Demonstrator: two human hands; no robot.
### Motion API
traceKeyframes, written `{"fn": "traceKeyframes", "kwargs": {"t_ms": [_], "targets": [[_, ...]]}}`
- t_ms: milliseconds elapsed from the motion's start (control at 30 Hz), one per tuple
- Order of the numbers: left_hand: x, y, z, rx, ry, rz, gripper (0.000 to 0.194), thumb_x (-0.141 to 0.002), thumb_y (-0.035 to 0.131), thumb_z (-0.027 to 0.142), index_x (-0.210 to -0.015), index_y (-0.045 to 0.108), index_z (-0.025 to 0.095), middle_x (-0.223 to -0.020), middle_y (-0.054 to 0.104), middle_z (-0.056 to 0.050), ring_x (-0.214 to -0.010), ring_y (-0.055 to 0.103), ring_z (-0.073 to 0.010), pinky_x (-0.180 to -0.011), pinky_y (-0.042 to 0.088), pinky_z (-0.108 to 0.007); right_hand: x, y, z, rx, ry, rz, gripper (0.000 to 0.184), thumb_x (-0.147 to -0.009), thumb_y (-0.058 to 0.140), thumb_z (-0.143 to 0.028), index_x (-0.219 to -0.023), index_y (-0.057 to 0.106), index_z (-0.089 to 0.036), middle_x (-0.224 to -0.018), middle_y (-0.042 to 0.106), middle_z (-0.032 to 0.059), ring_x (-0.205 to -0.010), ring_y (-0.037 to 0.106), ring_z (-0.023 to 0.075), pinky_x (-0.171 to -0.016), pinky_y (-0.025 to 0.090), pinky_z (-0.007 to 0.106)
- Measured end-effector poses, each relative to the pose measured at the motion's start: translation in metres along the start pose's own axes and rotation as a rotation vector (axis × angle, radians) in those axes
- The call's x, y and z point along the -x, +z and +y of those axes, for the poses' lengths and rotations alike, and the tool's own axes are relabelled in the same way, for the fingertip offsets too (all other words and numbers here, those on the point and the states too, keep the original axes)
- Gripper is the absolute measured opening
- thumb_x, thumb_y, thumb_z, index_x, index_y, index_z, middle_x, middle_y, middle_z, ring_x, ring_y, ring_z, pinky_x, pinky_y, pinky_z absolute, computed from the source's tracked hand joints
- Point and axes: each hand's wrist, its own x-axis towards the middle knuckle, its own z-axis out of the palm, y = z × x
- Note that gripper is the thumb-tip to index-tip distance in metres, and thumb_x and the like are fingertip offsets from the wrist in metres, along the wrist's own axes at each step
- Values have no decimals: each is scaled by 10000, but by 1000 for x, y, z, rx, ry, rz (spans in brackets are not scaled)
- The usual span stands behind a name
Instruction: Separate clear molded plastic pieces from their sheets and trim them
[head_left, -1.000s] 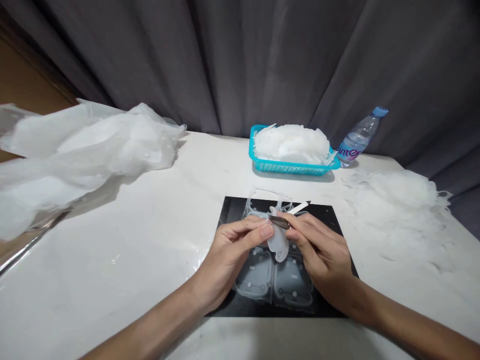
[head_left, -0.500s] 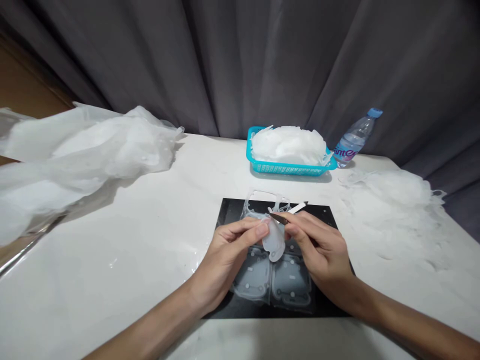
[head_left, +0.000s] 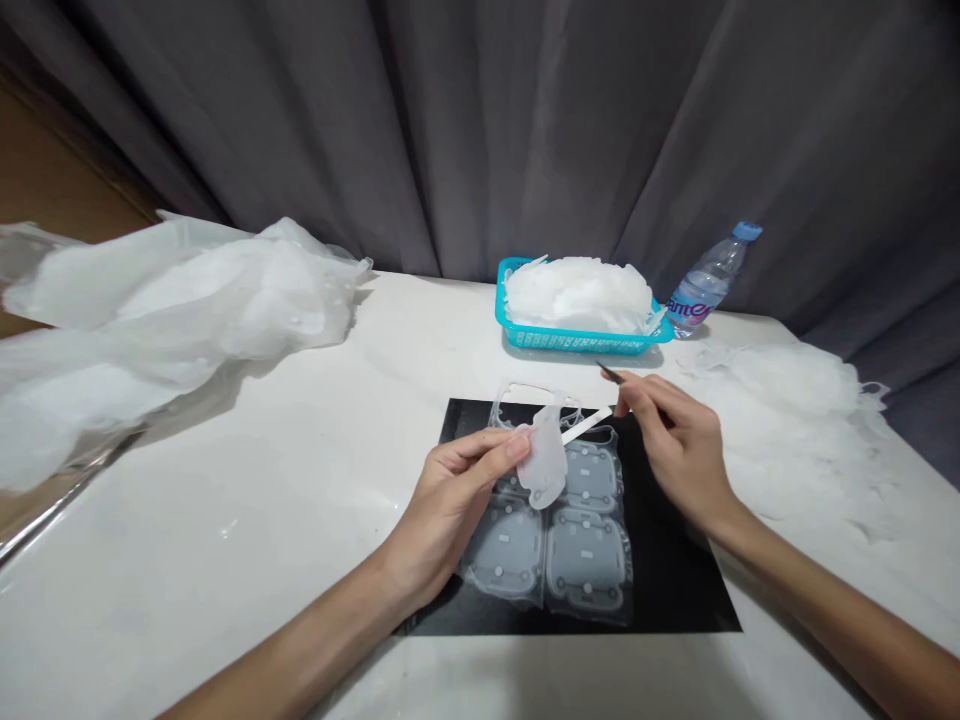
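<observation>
Grey curtain [head_left: 510, 140] hangs behind. Left hand [head_left: 452, 497] pinches a translucent piece [head_left: 545, 462]; right hand [head_left: 682, 450] grips a mostly hidden dark tool [head_left: 611, 375].

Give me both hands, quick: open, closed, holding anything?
Left hand: closed, pinching a translucent white piece.
Right hand: closed, holding a dark pointed tool.

The right hand [head_left: 673, 440] is now higher and farther right, its dark pointed tool [head_left: 612, 375] clear of the translucent piece [head_left: 545, 462]. That piece now shows more of its broad face, and more moulded sheet [head_left: 587, 562] and black mat [head_left: 667, 570] come into view.
</observation>
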Motion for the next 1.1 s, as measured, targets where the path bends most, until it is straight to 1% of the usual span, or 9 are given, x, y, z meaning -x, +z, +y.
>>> {"fn": "traceKeyframes", "kwargs": {"t_ms": [67, 167, 267, 400, 500, 633, 833, 1000, 1100], "targets": [[-2, -1, 0, -5, 3, 23, 300, -668, 996, 440, -708, 833, 191, -722, 702, -8, -733, 579, -120, -767, 499, -210, -11, -9, 33, 133, 20, 13, 436, -1080, 537, -461, -779, 706, -194, -782, 687, 43, -800, 686, 224, -763, 492, 328], [-4, -4, 0, -23, 4, 44, 315, -666, 996, 447, -787, 852, 194, -763, 723, -15, -740, 583, -117, -752, 496, -198, -18, -18, 76, 347, 16, -25, 516, -1078, 466, -570, -1018, 787, -171, -870, 739, 91, -788, 671, 259, -767, 489, 373], [-6, -8, -1, -50, 19, 46, 297, -702, 982, 420, -852, 844, 205, -784, 718, -3, -734, 581, -105, -727, 488, -180, -18, -20, 98, 490, -7, -57, 596, -1106, 353, -580, -1151, 785, -171, -943, 746, 127, -874, 671, 296, -805, 495, 401], [-8, -15, -1, -129, 69, 2, 260, -777, 943, 374, -961, 827, 232, -874, 756, -19, -833, 648, -133, -780, 513, -195, -16, -15, 104, 605, -39, -94, 679, -1113, 268, -599, -1209, 777, -160, -929, 680, 141, -924, 637, 312, -836, 502, 415], [-11, -18, -1, -194, 108, 10, 287, -775, 946, 364, -995, 824, 226, -957, 782, -39, -893, 674, -153, -816, 528, -210, -16, -12, 105, 637, -32, -95, 691, -1116, 253, -597, -1186, 781, -156, -957, 662, 141, -941, 627, 307, -830, 498, 407], [-13, -19, -2, -236, 93, 29, 307, -770, 948, 379, -1005, 828, 224, -970, 786, -39, -904, 680, -156, -820, 535, -214, -15, -10, 107, 703, -54, -81, 624, -1126, 290, -559, -1191, 772, -168, -1013, 677, 136, -977, 619, 302, -787, 479, 388], [-10, -19, -3, -276, 63, 45, 316, -802, 918, 395, -1038, 826, 206, -1052, 786, -74, -967, 691, -197, -863, 541, -257, -15, -6, 107, 820, -172, -67, 526, -1141, 327, -479, -1167, 763, -185, -970, 680, 121, -927, 599, 284, -757, 457, 379], [-8, -20, -2, -325, 16, 55, 317, -817, 900, 431, -1026, 825, 204, -1079, 782, -72, -955, 676, -191, -836, 524, -232, -15, -4, 107, 852, -187, -55, 445, -1136, 391, -412, -1158, 762, -166, -990, 689, 140, -925, 586, 295, -779, 443, 397], [-8, -20, -1, -315, 2, 31, 306, -866, 852, 461, -1047, 816, 216, -1048, 768, -48, -925, 664, -173, -812, 512, -215, -14, -4, 107, 858, -174, -42, 374, -1116, 460, -353, -1144, 766, -140, -994, 695, 150, -930, 592, 302, -794, 443, 409]]}}
